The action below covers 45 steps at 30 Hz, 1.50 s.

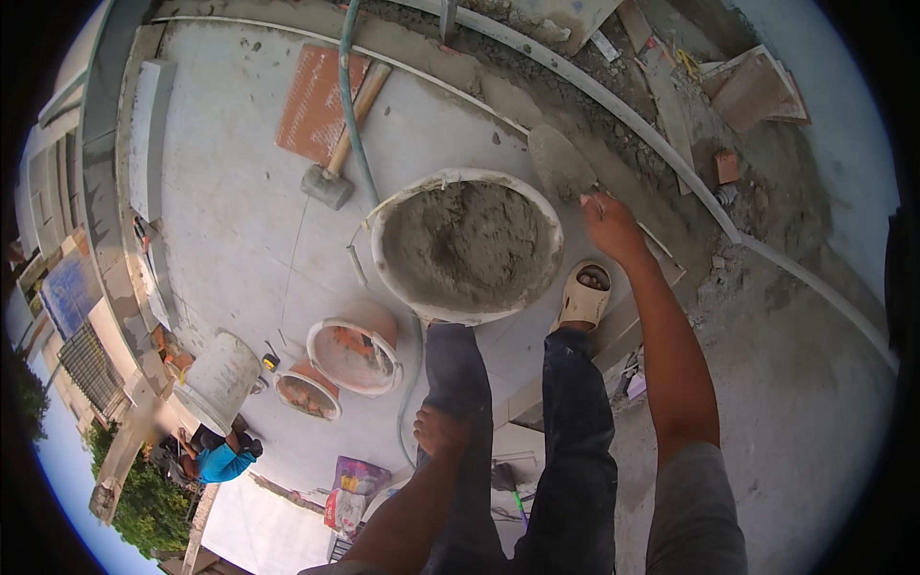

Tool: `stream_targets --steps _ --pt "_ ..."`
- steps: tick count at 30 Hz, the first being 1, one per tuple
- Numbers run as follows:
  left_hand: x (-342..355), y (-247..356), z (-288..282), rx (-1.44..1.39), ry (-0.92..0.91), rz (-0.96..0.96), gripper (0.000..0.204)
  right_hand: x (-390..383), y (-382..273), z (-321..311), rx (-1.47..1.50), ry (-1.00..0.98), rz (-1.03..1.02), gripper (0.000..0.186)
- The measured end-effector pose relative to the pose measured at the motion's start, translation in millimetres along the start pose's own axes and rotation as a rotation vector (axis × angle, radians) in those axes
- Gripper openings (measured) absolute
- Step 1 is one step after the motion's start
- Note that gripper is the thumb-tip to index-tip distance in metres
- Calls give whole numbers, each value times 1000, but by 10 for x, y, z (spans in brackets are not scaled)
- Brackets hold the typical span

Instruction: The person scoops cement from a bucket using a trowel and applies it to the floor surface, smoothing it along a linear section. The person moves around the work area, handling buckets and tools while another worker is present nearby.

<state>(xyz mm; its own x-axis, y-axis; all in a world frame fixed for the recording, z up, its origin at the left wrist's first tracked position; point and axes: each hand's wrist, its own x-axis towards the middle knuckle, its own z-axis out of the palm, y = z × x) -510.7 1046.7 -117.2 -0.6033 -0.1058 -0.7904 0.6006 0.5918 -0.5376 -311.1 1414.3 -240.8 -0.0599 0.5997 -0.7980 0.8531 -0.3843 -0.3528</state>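
My right hand point(611, 228) is closed round the handle of a trowel. The trowel's blade point(559, 165) is coated in grey mortar and lies over the mortar strip along the slab's edge, right of the bucket. A large white bucket point(383, 251) stands just ahead of my feet, holding wet grey mortar point(479, 244) with a hollow left of its middle. My left hand point(441, 431) rests on my left thigh, fingers curled against the trouser cloth, with no tool visible in it.
A mallet point(329, 185) lies beside a reddish tile point(314, 101). A green hose point(349, 86) runs past the bucket. Two smaller buckets point(356, 316) point(309, 391) and a white pail point(218, 379) stand left. A curved kerb point(613, 101) borders rubble; another person point(222, 462) is at lower left.
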Motion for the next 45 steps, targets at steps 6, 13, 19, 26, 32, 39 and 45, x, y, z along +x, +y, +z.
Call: stream_targets --steps 6,13,19,26,32,39,45 --pt "15 -34 41 -57 -7 8 105 -984 122 -321 -132 22 77 44" --pt "99 -103 97 -127 -83 -19 108 -1508 -626 198 -728 95 -516 28" --pt "99 -120 196 -119 -37 -7 98 -881 -858 1056 -875 -13 -360 25" --pt "91 -106 101 -162 -117 -41 105 -843 -917 1099 -631 -319 -165 25" --pt "138 -134 183 -154 -101 -35 100 -671 -750 1049 -426 -407 -153 34" --pt "102 -59 149 -157 -31 -25 98 -1106 -436 578 86 -499 -220 46" --pt "58 -72 67 -136 -55 -32 102 -1399 -833 -78 407 -319 -310 45"
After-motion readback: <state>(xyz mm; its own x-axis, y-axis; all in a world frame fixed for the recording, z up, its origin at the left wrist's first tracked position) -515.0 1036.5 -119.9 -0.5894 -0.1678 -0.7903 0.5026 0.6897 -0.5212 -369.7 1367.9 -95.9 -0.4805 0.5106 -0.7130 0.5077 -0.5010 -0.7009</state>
